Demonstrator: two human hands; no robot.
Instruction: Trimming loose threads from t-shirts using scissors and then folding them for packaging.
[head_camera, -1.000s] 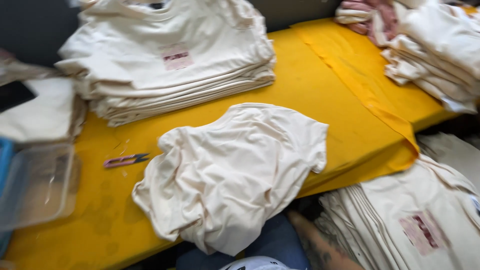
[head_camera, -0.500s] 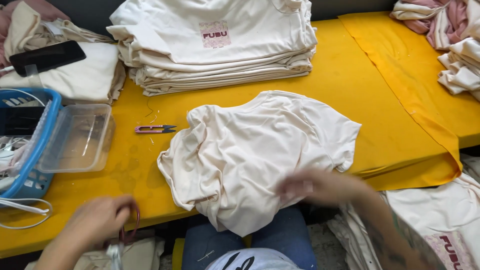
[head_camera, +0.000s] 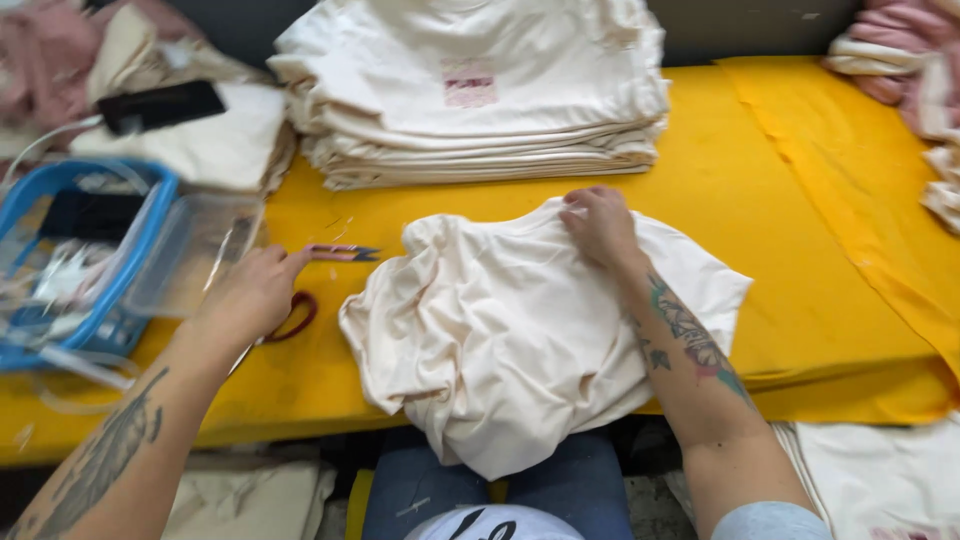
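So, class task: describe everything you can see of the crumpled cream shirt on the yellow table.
The shirt is plain cream, soft knit-looking fabric, heavily wrinkled and bunched, not folded. It lies on the yellow table, its lower part drooping over the near edge above the person's lap. The right hand presses its top edge; the left hand is apart from it.

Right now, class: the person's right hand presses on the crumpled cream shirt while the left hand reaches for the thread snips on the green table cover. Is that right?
Not quite: the table cover is yellow, not green, as the head view shows. The rest stands: the right hand presses on the crumpled cream shirt while the left hand reaches for the thread snips.
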